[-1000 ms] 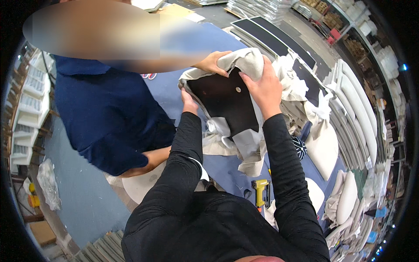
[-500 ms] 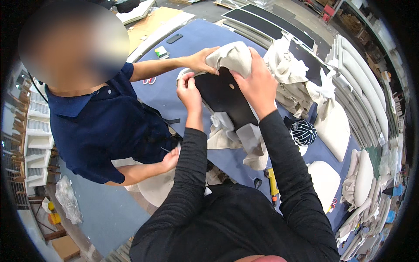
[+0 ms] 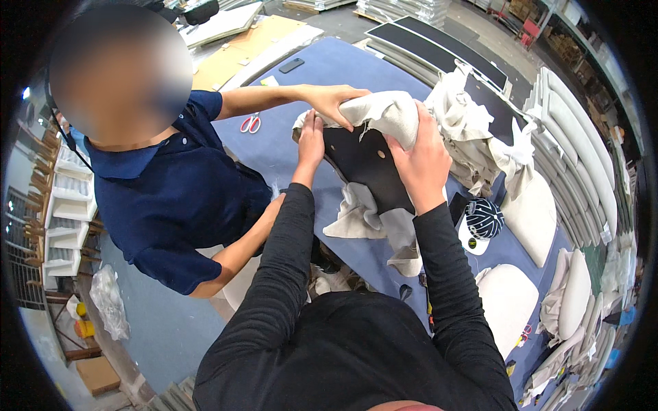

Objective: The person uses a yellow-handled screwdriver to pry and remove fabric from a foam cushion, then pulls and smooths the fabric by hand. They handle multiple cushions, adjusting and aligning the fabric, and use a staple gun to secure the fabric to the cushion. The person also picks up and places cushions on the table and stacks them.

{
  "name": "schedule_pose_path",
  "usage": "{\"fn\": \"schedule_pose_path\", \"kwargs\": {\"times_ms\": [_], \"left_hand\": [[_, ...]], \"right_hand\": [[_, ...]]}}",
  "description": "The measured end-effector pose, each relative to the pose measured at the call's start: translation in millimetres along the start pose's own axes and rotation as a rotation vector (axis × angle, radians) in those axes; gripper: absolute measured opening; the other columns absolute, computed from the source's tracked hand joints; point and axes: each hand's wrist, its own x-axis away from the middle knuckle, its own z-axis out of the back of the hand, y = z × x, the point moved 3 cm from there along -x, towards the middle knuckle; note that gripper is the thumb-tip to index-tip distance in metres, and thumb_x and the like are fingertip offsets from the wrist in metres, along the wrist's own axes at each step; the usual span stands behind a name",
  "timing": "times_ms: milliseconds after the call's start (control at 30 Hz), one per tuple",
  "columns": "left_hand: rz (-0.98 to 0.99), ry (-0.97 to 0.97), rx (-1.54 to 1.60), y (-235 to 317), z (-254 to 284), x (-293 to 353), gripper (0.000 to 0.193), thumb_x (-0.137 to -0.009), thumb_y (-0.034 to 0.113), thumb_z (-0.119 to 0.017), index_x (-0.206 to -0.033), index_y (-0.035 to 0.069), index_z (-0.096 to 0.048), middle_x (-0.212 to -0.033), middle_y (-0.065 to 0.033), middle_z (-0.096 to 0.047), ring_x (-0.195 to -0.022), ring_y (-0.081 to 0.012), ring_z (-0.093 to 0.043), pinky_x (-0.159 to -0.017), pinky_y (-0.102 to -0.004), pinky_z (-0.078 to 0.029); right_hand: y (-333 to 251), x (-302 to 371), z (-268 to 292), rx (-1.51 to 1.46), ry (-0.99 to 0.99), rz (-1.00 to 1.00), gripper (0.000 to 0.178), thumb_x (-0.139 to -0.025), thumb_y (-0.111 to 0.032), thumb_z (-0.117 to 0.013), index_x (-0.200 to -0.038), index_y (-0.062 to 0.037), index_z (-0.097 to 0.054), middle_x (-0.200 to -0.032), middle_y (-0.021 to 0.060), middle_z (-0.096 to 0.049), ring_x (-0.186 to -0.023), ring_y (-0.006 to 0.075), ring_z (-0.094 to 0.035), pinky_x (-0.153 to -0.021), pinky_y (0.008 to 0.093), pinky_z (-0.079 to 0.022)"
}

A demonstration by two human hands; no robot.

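Cloth (image 3: 384, 109) folds over the far edge of a black panel (image 3: 363, 161) above the blue desk (image 3: 322, 65). The right hand (image 3: 423, 161) clasps it at the right corner; the left hand (image 3: 312, 142) touches the left corner, whether pinching I cannot tell. Between them a co-worker's hand (image 3: 336, 103) holds it. Scissors (image 3: 251, 124) lie farther left.

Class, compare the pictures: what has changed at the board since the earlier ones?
The left hand let go of the left side of the black board and moved forward to the cloth at its far left corner. The right hand still grips the far right corner, and the co-worker's hand stays on the far edge.
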Motion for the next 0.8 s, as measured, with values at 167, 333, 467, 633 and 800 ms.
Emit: {"fn": "schedule_pose_path", "kwargs": {"times_ms": [167,333,467,633,800], "left_hand": [[0.019,-0.222,0.128,9,15,99,0.043,-0.108,0.033,-0.066,-0.142,0.006,-0.068,-0.134,-0.0185,-0.075,-0.127,-0.0313,-0.072,-0.106,-0.0416,-0.055],[0.288,-0.789,0.045,-30,58,293,0.038,-0.099,0.033,-0.075,-0.124,0.005,-0.078,-0.113,-0.0192,-0.080,-0.106,-0.0341,-0.079,-0.093,-0.0420,-0.060],[0.291,-0.769,-0.039,-6,94,317,0.023,-0.095,0.026,-0.079,-0.106,0.006,-0.083,-0.095,-0.0172,-0.081,-0.092,-0.0290,-0.082,-0.083,-0.0382,-0.062],[-0.363,-0.090,0.189,200,130,165,0.014,-0.095,0.010,-0.078,-0.105,0.000,-0.078,-0.102,-0.0169,-0.079,-0.088,-0.0328,-0.076,-0.078,-0.0405,-0.059],[-0.430,0.222,0.009,266,129,78,0.025,-0.095,0.009,-0.076,-0.116,-0.003,-0.075,-0.115,-0.0190,-0.075,-0.102,-0.0367,-0.074,-0.092,-0.0452,-0.058]], "right_hand": [[6,-13,-8,0.002,0.025,0.008,0.076,-0.083,-0.033,-0.089,-0.150,-0.0178,-0.057,-0.128,0.0104,-0.075,-0.107,0.0376,-0.076,-0.084,0.0476,-0.061],[7,-19,-3,-0.116,-0.032,0.032,0.079,-0.083,-0.043,-0.088,-0.151,-0.0161,-0.059,-0.130,0.0139,-0.076,-0.111,0.0364,-0.076,-0.090,0.0461,-0.061],[4,-8,-7,-0.252,-0.015,0.088,0.071,-0.092,-0.051,-0.081,-0.150,-0.0123,-0.064,-0.134,0.0168,-0.075,-0.118,0.0347,-0.076,-0.099,0.0439,-0.059],[-20,-7,-9,-0.272,-0.021,0.077,0.059,-0.101,-0.043,-0.073,-0.153,-0.0160,-0.063,-0.130,0.0183,-0.076,-0.116,0.0357,-0.075,-0.097,0.0414,-0.058],[-52,-19,-12,-0.152,-0.202,0.097,0.060,-0.104,-0.045,-0.066,-0.158,-0.0220,-0.055,-0.118,0.0190,-0.074,-0.105,0.0413,-0.073,-0.088,0.0488,-0.059]]}}
